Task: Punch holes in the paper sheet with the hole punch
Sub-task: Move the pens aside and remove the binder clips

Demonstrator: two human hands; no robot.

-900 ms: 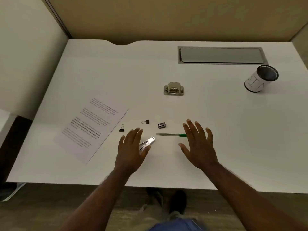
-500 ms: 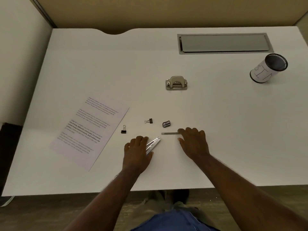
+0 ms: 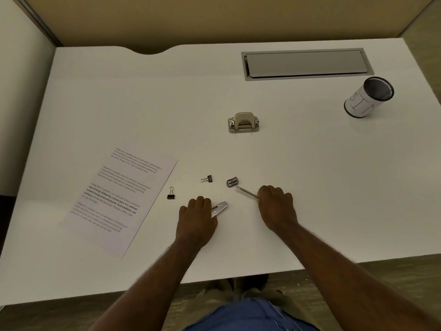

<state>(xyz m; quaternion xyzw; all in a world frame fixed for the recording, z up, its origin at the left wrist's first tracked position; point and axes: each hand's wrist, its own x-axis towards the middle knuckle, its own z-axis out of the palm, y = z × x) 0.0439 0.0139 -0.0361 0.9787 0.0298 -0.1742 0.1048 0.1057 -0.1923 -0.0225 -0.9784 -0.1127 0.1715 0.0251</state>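
Curling over small clutter at the lower middle of the frame: left hand (image 3: 198, 217) closed on the near end of a flat metal tool (image 3: 220, 208), far end poking out to the right; right hand (image 3: 276, 206) closed on a thin pen (image 3: 247, 192), tip aimed up-left toward a small pencil sharpener (image 3: 232, 182) just beside it. Further left, two binder clips (image 3: 207, 179) (image 3: 170, 193) lying apart on the bare white desk (image 3: 310, 175).

Out toward the left of the frame, paper sheet (image 3: 119, 199) lying flat and skewed, printed side up, untouched, near corner close to the desk's front edge. Above the hands, at mid-frame and well apart from both hands and sheet, hole punch (image 3: 244, 122) sitting upright on its base. At upper right, a tilted pen cup (image 3: 367, 97) and a grey cable hatch (image 3: 306, 63).

Judging by looks: punch metal, compact, likely heavy for its size and rigid, best gripped across the base sides, with the lever pressed from the top. Sheet light, floppy and easily creased; likely easiest slid to the desk edge or pinched at a corner, then fed squarely into the slot. Neither hand free yet for either job.
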